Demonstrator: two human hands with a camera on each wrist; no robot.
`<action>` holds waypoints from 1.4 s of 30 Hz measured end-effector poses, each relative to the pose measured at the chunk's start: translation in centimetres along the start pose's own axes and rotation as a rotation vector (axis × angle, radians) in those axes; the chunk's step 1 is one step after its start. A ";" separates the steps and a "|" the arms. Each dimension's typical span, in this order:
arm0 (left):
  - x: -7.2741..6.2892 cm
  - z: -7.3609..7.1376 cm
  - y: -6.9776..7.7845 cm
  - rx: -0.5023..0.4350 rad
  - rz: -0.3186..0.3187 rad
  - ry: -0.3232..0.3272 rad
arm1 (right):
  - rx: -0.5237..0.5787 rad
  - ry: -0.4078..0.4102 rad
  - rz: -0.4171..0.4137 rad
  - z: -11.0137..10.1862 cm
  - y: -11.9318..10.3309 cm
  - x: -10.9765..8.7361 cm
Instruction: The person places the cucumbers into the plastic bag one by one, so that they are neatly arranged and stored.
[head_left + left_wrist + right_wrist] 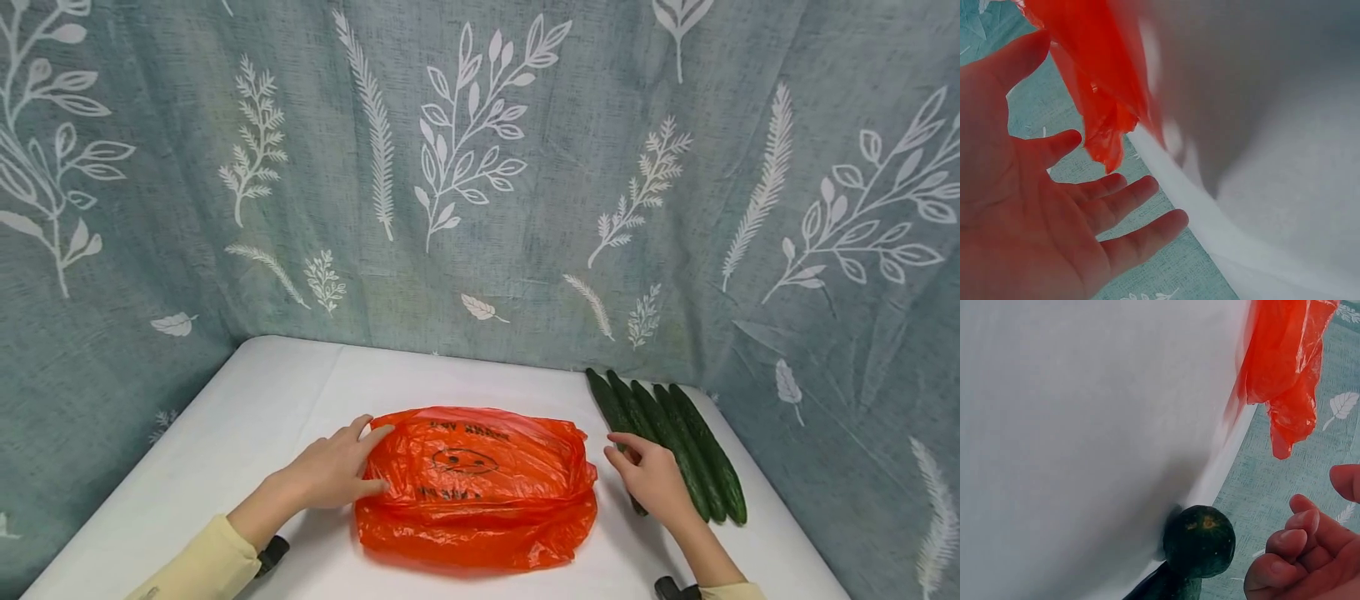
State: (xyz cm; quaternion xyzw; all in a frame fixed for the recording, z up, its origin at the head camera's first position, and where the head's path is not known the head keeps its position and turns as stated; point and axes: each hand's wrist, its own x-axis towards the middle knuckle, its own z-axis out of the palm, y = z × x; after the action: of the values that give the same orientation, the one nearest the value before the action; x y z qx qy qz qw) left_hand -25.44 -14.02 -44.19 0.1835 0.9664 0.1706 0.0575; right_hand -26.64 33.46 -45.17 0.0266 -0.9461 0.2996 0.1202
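Observation:
A red-orange plastic bag (480,483) with a black printed face and lettering lies on the white table, its lower part folded into creases. At its left side my left hand (333,467) is spread, thumb and fingertips right at the plastic; the left wrist view shows the open palm (1041,187) and extended fingers. My right hand (652,475) hovers between the bag and several long dark green cucumbers (705,450), overlapping the leftmost one in the head view. Its fingers are loosely bent with nothing in them, and a cucumber's rounded end (1199,542) shows beside it in the right wrist view.
The cucumbers lie side by side along the right part of the white table (285,392). A blue-green curtain (375,292) with white leaf patterns surrounds the table at the back and both sides. Dark wrist straps (272,557) sit under both wrists.

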 end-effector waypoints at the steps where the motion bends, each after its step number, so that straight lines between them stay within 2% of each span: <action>1: 0.0 0.1 0.0 -0.005 -0.002 -0.003 | 0.006 0.000 0.009 -0.1 0.1 0.0; 5: 0.2 0.3 -0.1 -0.007 0.002 0.008 | 0.012 -0.004 0.033 -0.3 0.2 0.1; 11: 0.3 0.6 0.0 0.011 0.025 0.079 | 0.031 -0.004 0.071 -0.6 0.6 0.2; 16: 0.4 0.7 0.0 0.037 0.073 0.115 | 0.081 -0.029 0.112 -0.7 0.9 0.1; 22: 0.3 1.0 -0.1 0.028 0.128 0.086 | 0.107 -0.018 0.156 -0.7 1.4 0.1; 29: 0.3 0.9 0.1 0.009 0.212 0.104 | 0.142 -0.001 0.186 -1.1 1.8 -0.1; 37: 0.5 1.0 0.3 0.015 0.206 0.010 | 0.159 0.013 0.225 -1.5 1.9 -0.2; 42: 0.8 1.3 0.2 0.023 0.182 -0.021 | 0.172 0.027 0.260 -1.5 2.3 -0.1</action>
State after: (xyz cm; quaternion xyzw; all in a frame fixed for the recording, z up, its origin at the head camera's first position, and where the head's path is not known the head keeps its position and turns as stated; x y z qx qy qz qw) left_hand -25.87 -13.18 -45.38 0.2732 0.9469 0.1619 0.0499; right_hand -26.53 36.17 -45.30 -0.0899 -0.9106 0.3930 0.0905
